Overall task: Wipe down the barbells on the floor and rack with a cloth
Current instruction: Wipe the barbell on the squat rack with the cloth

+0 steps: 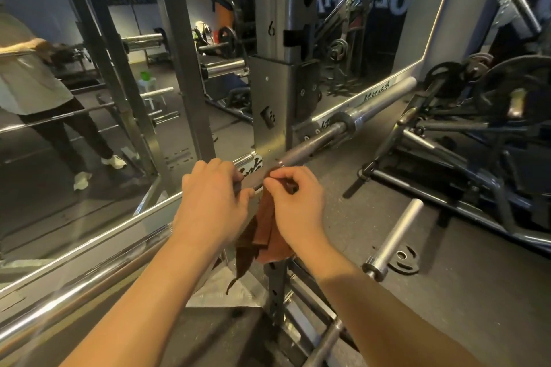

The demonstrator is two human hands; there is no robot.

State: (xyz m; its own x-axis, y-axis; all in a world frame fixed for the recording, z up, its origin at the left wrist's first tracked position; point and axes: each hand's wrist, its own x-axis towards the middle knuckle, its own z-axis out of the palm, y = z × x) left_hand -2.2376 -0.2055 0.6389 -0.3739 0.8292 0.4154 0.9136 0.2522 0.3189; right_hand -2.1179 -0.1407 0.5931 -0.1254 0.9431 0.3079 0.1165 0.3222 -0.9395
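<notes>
A steel barbell lies across the rack, running from the lower left up to its sleeve at the right. A brown cloth is draped over the bar at mid-frame and hangs down below it. My left hand grips the bar just left of the cloth, fingers curled over it. My right hand pinches the top of the cloth against the bar. The stretch of bar under both hands is hidden.
A grey rack upright with numbered holes stands right behind the bar. A large wall mirror on the left reflects a person and other bars. A plate-storage peg sticks out at lower right, with dark machines beyond it.
</notes>
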